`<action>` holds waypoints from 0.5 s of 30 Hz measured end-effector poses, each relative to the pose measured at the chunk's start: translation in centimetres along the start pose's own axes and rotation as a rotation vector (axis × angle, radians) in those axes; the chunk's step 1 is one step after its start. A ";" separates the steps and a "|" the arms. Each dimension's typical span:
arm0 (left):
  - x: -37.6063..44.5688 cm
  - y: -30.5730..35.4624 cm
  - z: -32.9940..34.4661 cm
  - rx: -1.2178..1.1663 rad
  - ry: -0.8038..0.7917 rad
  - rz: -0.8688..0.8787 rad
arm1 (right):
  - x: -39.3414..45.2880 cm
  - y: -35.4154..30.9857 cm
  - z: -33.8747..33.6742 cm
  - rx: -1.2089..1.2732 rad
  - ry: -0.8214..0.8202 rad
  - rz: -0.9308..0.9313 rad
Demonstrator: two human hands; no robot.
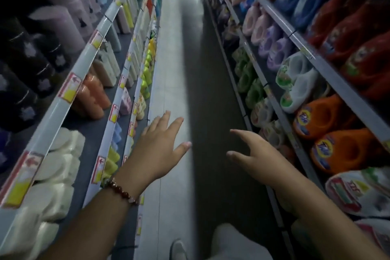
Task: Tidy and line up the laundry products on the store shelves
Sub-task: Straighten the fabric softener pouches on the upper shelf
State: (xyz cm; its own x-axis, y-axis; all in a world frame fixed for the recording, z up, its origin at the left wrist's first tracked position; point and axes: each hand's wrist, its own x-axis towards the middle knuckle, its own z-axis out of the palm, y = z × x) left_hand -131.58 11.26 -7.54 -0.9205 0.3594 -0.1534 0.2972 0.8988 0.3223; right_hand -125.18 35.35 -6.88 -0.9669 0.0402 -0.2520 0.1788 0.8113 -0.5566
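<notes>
Both hands, left hand (160,145) and right hand (251,154), are held apart, empty, over the aisle; orange detergent jugs (329,133) are shelved rightward. Neighbouring jugs may be toppled if reached carelessly.

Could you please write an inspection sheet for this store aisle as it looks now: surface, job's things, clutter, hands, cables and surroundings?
Surface: grey shelf boards on both sides; pale tiled aisle floor between them.
Job's things: orange Tide jugs in a row on the right shelf, white jugs beyond them, purple jugs further back; orange bottles and white packs on the left shelves.
Clutter: nothing seen on the floor.
Hands: left hand and right hand both open, over the aisle, holding nothing; bead bracelet on the left wrist.
Cables: nothing seen.
Surroundings: price labels on the shelf edges; dim light, picture blurred.
</notes>
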 end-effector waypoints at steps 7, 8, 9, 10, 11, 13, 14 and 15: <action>13.5 -0.5 -3.4 0.019 0.036 0.072 | 14.5 2.0 -3.2 0.083 0.039 0.045; 15.9 -0.6 -3.5 0.036 0.033 0.065 | 16.9 2.5 -3.6 0.088 0.036 0.044; 18.5 -0.7 -3.7 0.059 0.030 0.056 | 19.4 2.9 -4.2 0.093 0.030 0.043; 21.1 -0.9 -3.8 0.080 0.023 0.046 | 21.9 3.3 -4.7 0.097 0.025 0.042; 23.9 -1.0 -3.8 0.094 0.013 0.037 | 24.6 3.8 -5.2 0.098 0.023 0.037; 29.5 -1.0 -4.2 0.115 -0.017 0.012 | 29.9 4.6 -6.8 0.081 0.018 0.022; 32.4 -1.0 -4.6 0.124 -0.037 -0.004 | 32.6 4.9 -7.8 0.060 0.009 0.021; 35.0 -0.9 -5.2 0.133 -0.057 -0.015 | 35.1 5.1 -8.9 0.031 0.001 0.028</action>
State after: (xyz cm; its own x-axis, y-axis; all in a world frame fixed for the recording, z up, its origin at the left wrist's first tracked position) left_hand -165.36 21.74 -8.38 -0.9103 0.3562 -0.2110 0.3182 0.9280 0.1939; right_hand -159.81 46.07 -11.53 -0.9617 0.0634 -0.2665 0.2111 0.7915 -0.5736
